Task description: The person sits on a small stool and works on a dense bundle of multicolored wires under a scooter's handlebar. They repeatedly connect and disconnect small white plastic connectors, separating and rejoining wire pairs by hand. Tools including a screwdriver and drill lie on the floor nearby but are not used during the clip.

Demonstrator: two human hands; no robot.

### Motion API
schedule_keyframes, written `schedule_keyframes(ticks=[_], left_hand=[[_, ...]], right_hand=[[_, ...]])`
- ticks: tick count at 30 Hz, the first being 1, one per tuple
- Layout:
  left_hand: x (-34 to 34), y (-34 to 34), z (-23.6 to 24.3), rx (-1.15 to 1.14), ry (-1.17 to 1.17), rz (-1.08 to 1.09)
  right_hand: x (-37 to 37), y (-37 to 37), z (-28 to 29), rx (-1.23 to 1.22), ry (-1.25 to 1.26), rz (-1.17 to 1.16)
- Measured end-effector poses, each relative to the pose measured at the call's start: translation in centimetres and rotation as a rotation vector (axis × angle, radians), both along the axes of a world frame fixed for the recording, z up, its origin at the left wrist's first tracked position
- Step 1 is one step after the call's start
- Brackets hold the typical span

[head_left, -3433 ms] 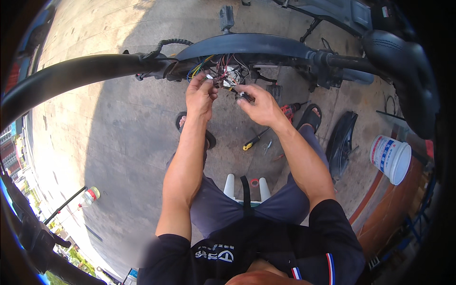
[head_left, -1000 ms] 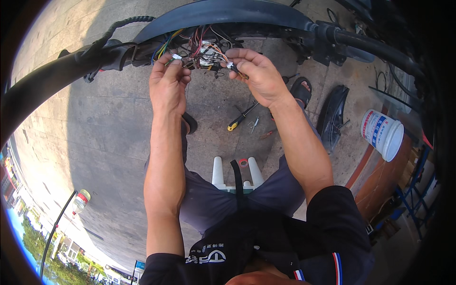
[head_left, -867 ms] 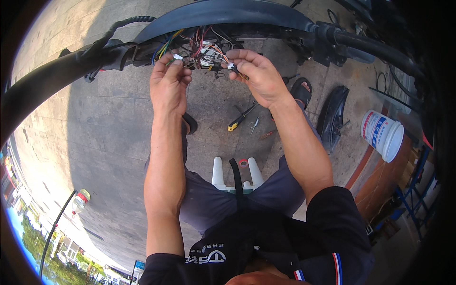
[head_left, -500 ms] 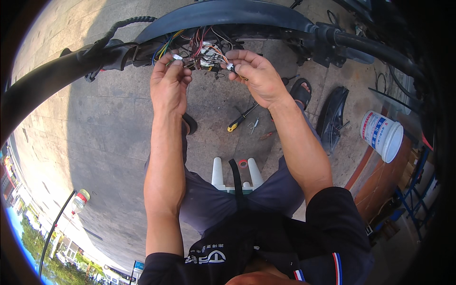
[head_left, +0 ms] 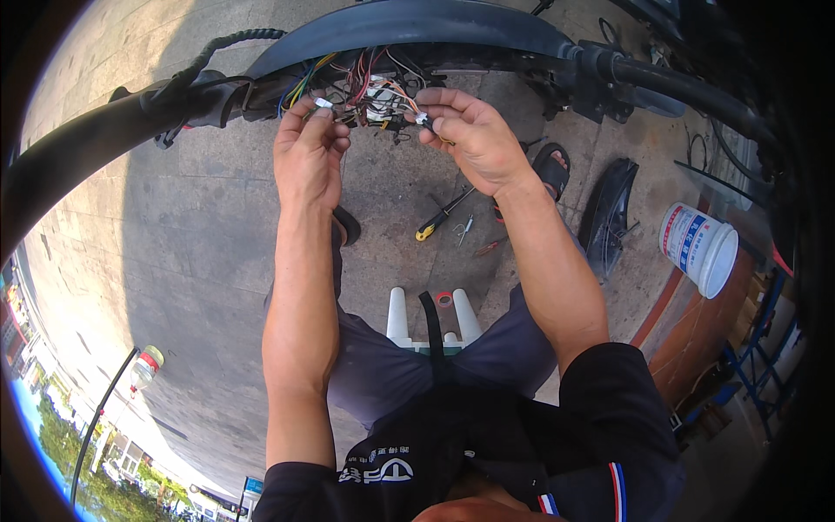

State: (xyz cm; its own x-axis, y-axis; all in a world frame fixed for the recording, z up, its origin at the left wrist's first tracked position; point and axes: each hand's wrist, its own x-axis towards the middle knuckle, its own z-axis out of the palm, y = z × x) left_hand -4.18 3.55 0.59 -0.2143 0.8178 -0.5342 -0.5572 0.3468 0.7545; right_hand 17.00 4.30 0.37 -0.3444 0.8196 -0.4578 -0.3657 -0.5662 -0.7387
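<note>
Both my hands are raised to a bundle of coloured wires [head_left: 364,76] that hangs below a dark curved vehicle panel [head_left: 409,33]. My left hand [head_left: 310,143] pinches a small white wire connector [head_left: 323,103] between thumb and fingers. Across from it, my right hand [head_left: 468,130] is closed on another white wire connector [head_left: 421,118], with orange and pale wires running into it. Between the hands sits a tangle of dark wires and a white labelled part [head_left: 383,97]. The fingertips partly cover both connectors, and the two are apart.
On the paved ground lie a yellow-and-black screwdriver [head_left: 426,231] and a thin metal tool [head_left: 465,230]. A black plastic cover [head_left: 609,217] and a white bucket [head_left: 715,261] are to the right. A white stool [head_left: 398,320] stands between my legs, near a red tape roll [head_left: 444,299].
Both hands stay nearly in place, each keeping its connector. The right hand's fingers have shifted slightly around theirs.
</note>
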Motion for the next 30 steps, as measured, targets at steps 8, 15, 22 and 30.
schedule_keyframes(ticks=[8, 15, 22, 30], left_hand=[[0.1, 0.01, 0.11, 0.022, -0.011, 0.016], [-0.22, 0.0, -0.1, 0.01, 0.008, -0.017], [-0.24, 0.02, -0.09, 0.005, 0.007, -0.012], [-0.14, -0.02, 0.0, -0.005, 0.011, 0.004]], right_hand=[[-0.03, 0.15, -0.05, 0.065, -0.075, 0.034], [-0.49, 0.03, 0.22, 0.107, -0.26, 0.073], [-0.73, 0.04, 0.29, 0.104, -0.338, 0.093], [-0.73, -0.01, 0.64, 0.096, -0.372, 0.107]])
